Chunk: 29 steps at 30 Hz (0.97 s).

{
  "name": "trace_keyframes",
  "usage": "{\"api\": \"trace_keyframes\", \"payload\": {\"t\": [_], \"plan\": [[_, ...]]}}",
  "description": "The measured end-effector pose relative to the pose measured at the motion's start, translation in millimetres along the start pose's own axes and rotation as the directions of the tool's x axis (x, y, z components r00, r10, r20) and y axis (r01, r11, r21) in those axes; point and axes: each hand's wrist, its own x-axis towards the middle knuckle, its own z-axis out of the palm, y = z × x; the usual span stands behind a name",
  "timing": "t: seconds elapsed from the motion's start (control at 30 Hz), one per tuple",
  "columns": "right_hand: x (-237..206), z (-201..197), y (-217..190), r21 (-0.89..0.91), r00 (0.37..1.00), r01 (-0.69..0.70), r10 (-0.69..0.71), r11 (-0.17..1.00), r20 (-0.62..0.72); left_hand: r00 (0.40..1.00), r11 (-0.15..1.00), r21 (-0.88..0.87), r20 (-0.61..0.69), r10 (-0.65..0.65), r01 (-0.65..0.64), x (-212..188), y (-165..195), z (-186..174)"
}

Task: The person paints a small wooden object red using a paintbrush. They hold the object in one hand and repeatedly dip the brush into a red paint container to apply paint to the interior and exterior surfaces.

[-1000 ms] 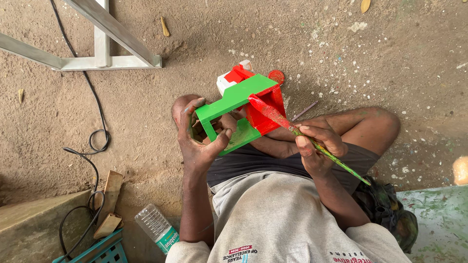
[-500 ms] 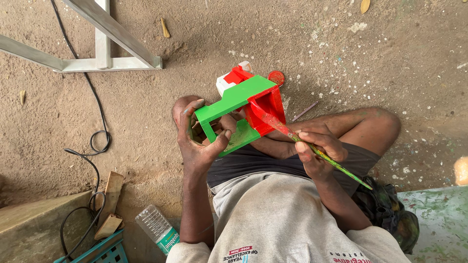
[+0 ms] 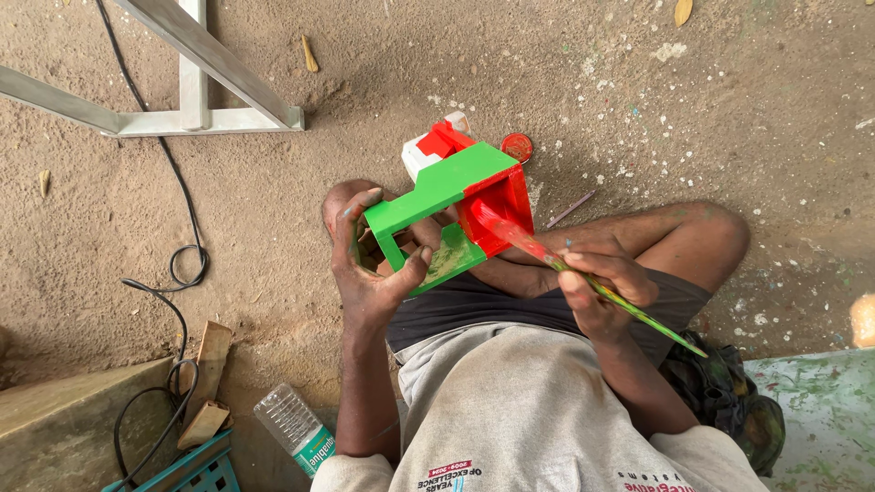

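Note:
I sit on sandy ground and hold a small wooden box-like piece (image 3: 448, 187), painted green on one part and red on the other. My left hand (image 3: 369, 264) grips its green end from below, thumb against the green inner panel. My right hand (image 3: 603, 284) holds a long thin paintbrush (image 3: 583, 278) with a green, paint-smeared handle; its red-loaded tip rests on the red end of the piece. A red and white paint container (image 3: 436, 146) and a round red lid (image 3: 517, 146) lie on the ground just beyond the piece.
A grey metal frame (image 3: 196, 87) stands at the upper left. A black cable (image 3: 173, 264) runs down the left side. A plastic bottle (image 3: 296, 428), wood scraps (image 3: 208, 374) and a teal crate (image 3: 196, 469) lie at the lower left. A paint-stained surface (image 3: 816, 410) is at the lower right.
The brush and my right hand have shifted slightly along the red face. The piece stays in my left hand in nearly the same pose.

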Motion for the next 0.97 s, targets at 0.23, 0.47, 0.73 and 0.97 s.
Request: {"api": "trace_keyframes", "payload": {"t": [0.23,0.47,0.73,0.97], "plan": [[-11.5,-23.1,9.8,0.266,0.98,0.058,-0.004,0.962,-0.197,0.991,0.988,0.081,0.027,0.128,-0.13,-4.8,4.2,-0.1],[-18.0,-36.6,2.9,0.399,0.95,-0.086,0.196,0.913,-0.244,0.974,0.963,0.152,0.039,0.221,-0.224,-3.4,7.6,-7.2],[-13.2,-26.6,2.1,0.219,0.971,-0.042,0.091,0.975,-0.22,0.983,0.981,0.06,0.04,0.181,-0.183,-4.3,6.5,-3.8],[-6.7,-16.0,0.1,0.161,0.984,0.007,0.021,0.987,-0.175,0.986,0.987,0.021,0.045,0.159,-0.16,-5.7,6.2,-1.2]]}}
